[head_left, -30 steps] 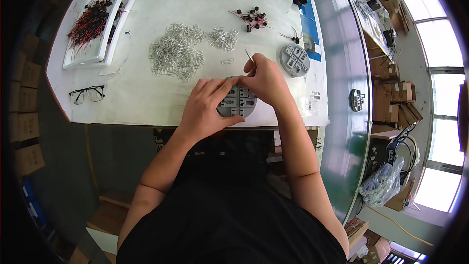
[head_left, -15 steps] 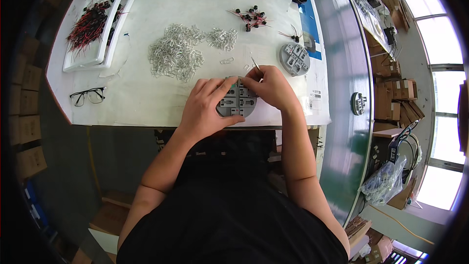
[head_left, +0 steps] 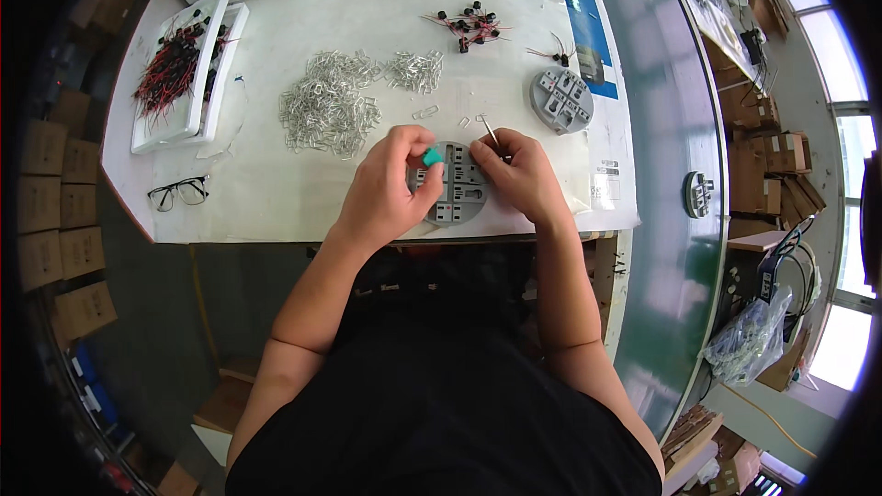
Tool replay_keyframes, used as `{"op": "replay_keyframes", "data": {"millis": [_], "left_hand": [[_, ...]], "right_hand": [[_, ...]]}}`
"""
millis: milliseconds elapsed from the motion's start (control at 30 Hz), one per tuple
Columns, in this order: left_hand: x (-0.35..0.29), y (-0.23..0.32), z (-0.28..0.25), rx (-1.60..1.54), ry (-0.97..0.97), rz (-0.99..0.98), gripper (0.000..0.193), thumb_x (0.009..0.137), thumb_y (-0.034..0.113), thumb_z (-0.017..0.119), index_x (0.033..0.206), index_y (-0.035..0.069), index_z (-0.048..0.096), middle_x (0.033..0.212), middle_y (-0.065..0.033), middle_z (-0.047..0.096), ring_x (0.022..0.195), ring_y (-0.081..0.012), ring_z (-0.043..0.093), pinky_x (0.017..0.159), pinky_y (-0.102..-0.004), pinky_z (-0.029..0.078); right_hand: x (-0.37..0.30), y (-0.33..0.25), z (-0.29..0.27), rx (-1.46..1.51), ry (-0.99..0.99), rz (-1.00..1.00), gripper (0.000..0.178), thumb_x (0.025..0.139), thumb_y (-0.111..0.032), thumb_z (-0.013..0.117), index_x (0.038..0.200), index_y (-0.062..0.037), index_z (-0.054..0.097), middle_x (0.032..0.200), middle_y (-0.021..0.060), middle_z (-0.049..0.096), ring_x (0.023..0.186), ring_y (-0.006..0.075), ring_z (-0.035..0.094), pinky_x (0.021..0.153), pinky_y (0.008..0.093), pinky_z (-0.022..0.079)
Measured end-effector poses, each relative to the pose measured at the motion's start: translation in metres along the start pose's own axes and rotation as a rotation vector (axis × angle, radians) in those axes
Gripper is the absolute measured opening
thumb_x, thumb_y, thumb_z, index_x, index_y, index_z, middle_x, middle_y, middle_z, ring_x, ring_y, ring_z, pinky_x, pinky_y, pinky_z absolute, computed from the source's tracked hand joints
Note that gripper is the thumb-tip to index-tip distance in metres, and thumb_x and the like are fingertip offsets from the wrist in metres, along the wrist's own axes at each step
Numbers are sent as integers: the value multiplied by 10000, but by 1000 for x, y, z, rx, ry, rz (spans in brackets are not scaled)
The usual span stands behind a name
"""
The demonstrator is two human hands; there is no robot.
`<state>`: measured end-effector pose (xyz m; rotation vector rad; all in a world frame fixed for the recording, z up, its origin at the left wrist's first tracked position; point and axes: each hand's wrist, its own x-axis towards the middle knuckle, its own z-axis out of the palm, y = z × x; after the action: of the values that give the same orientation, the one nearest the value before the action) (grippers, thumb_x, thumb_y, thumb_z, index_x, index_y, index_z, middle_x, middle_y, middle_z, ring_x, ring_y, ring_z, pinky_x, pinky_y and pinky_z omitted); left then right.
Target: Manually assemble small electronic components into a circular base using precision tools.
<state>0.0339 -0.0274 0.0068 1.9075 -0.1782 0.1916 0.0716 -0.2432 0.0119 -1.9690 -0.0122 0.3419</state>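
A round grey plastic disc (head_left: 457, 211), with slots and raised blocks on its face, lies near the table's front edge between my hands. My left hand (head_left: 384, 188) is over its left side, thumb and forefinger closed on a small teal-green piece (head_left: 432, 157). My right hand (head_left: 522, 176) is at the disc's upper right, gripping a slim metal tool (head_left: 489, 129) that points away from me; its exact kind is too small to tell. Just beyond the disc lie a few loose wire clips (head_left: 425, 112).
A heap of metal clips (head_left: 326, 101) covers the middle of the table. Black parts with red wires (head_left: 470, 29) lie behind, and more fill white trays (head_left: 209, 73) at left. Eyeglasses (head_left: 179, 193) rest front left. Another grey disc (head_left: 562, 101) sits at right.
My left hand has come off the disc's rim, and its fingers now pinch the teal-green piece above it. My right hand has shifted slightly right with the tool. The camera view has moved a little.
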Motion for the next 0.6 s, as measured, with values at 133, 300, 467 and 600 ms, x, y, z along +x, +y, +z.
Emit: {"op": "replay_keyframes", "data": {"millis": [133, 300, 467, 600], "left_hand": [[18, -1, 3, 167, -139, 250, 248, 900, 93, 764, 1131, 27, 701, 948, -122, 682, 820, -283, 660, 732, -424, 556], [27, 1, 13, 284, -229, 296, 247, 909, 87, 759, 1139, 22, 697, 942, -122, 674, 852, -303, 661, 778, -430, 552], [28, 5, 18, 449, -214, 377, 241, 907, 107, 774, 1129, 30, 719, 919, -106, 671, 875, -310, 649, 813, -430, 539], [21, -3, 22, 418, -134, 364, 280, 886, 116, 805, 1151, 40, 755, 920, -106, 677, 862, -304, 630, 791, -415, 526]], "right_hand": [[1, 2, -1, 50, -8, -6, 313, 1019, -260, 722, 1000, 52, 713, 829, 16, 698, 759, 59, 558, 671, 266, 475], [2, 7, 0, 30, 7, -46, 341, 991, -281, 738, 990, 60, 718, 806, 117, 709, 722, 137, 607, 686, 319, 511], [2, 2, -2, 5, 52, -85, 342, 965, -297, 752, 960, 44, 731, 796, 173, 716, 681, 217, 643, 687, 355, 533], [37, -1, -40, -206, 303, -308, 253, 939, -255, 766, 965, -3, 764, 871, 137, 757, 758, 247, 707, 714, 371, 547]]}}
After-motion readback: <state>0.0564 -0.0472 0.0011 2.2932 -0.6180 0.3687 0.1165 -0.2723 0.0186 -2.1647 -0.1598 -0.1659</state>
